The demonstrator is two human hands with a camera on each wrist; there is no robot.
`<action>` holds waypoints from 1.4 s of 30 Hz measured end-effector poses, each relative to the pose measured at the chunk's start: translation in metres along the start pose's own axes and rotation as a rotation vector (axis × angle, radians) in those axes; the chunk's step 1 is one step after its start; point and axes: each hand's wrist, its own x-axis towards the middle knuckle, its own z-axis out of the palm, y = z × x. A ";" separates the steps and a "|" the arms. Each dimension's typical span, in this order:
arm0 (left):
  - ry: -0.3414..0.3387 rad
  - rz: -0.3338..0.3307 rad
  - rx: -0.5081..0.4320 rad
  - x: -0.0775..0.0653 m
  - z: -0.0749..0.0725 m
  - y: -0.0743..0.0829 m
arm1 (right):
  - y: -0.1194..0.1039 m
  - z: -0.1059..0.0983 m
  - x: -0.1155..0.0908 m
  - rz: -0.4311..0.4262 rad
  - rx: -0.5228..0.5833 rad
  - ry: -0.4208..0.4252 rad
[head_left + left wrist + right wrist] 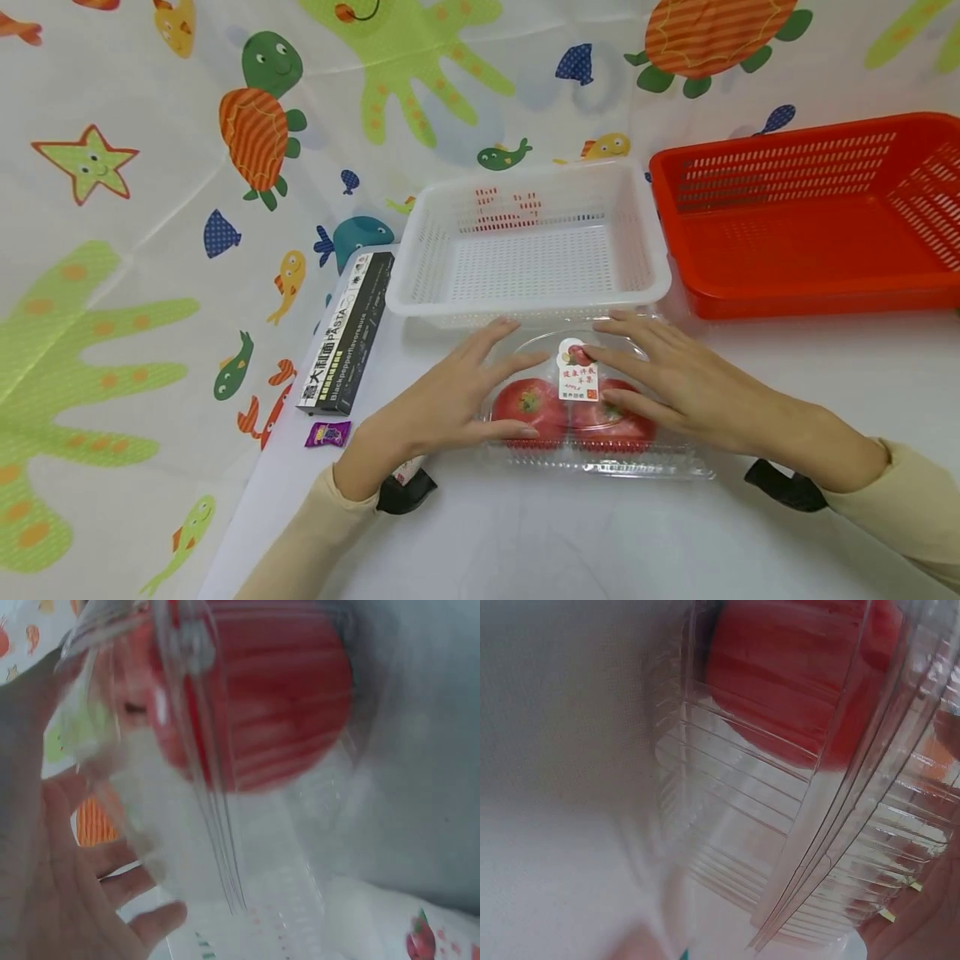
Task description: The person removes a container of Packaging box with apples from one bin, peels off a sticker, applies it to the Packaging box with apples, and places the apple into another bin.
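Observation:
A clear plastic clamshell box [600, 462] with two red apples [528, 408] visible inside lies on the white table. A white label [579, 371] with a fruit picture and red writing is on its lid. My left hand [457, 396] spreads over the left side of the box, thumb along its front. From the right, my right hand [690, 375] reaches across the lid, its fingertips close to the label. Both hands have fingers spread and loosely bent around the box. In the left wrist view, an apple [277, 697] shows through the plastic; the right wrist view shows an apple [795, 682] behind the ribbed side.
Right behind the box stands a white plastic basket [525, 310], with a red basket [817, 293] to its right. A black and white pasta box [348, 333] lies along the table's left edge. Near it is a small purple wrapped packet [327, 434]. A patterned curtain [150, 292] hangs behind.

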 end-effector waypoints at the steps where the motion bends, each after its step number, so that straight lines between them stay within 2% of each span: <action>1: 0.001 0.017 0.029 0.003 0.001 0.003 | 0.000 0.000 0.000 0.001 -0.002 -0.001; 3: 0.003 0.020 0.067 0.008 0.004 0.007 | 0.001 0.001 -0.001 0.004 -0.004 -0.003; 9: 0.037 -0.030 0.146 0.020 0.009 0.017 | 0.002 0.002 -0.001 -0.016 -0.023 0.007; 13: 0.032 -0.029 0.152 0.022 0.009 0.018 | 0.002 0.001 -0.001 -0.005 -0.014 -0.004; 19: -0.023 0.020 0.075 0.017 0.002 0.011 | 0.001 -0.001 0.000 0.033 0.059 -0.026; 26: -0.090 0.052 -0.020 0.010 -0.002 0.008 | 0.005 -0.004 -0.003 -0.092 0.018 -0.025; 30: -0.119 0.056 -0.046 0.008 -0.003 0.010 | 0.004 -0.006 -0.005 -0.097 0.037 -0.056; 37: -0.112 0.076 -0.092 0.005 -0.001 0.010 | 0.004 -0.009 -0.006 -0.097 0.097 -0.080; 42: -0.077 0.077 -0.160 0.001 0.001 0.009 | 0.002 -0.012 -0.009 -0.035 0.193 -0.077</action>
